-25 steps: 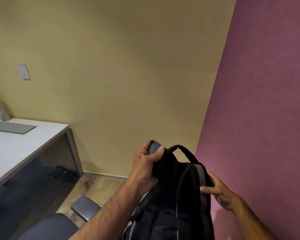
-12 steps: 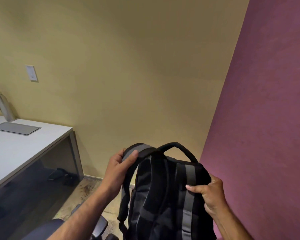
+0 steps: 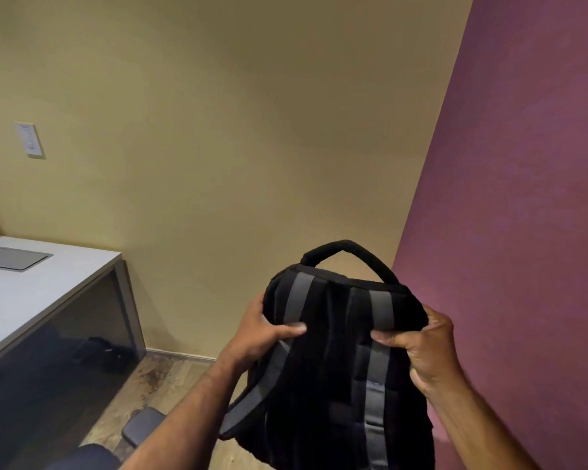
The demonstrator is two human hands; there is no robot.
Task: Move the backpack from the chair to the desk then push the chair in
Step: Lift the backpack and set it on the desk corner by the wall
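Observation:
A black backpack (image 3: 336, 361) with grey-striped shoulder straps hangs upright in the air in front of me, strap side facing me, its top handle standing up. My left hand (image 3: 257, 329) grips its upper left shoulder, thumb across the left strap. My right hand (image 3: 418, 344) grips the upper right shoulder. The white desk (image 3: 38, 293) lies to the left, apart from the bag. The chair (image 3: 140, 430) shows only a dark armrest pad and a bit of seat at the bottom left.
A grey flat panel (image 3: 11, 257) lies on the desk near the beige wall. A purple wall (image 3: 523, 215) stands close on the right. Dark items (image 3: 102, 352) sit on the floor under the desk. A wall plate (image 3: 29, 139) is at left.
The backpack has risen and turned so its straps face me squarely. My left hand shifted from the strap loop to the bag's upper left shoulder; my right hand closed on the upper right.

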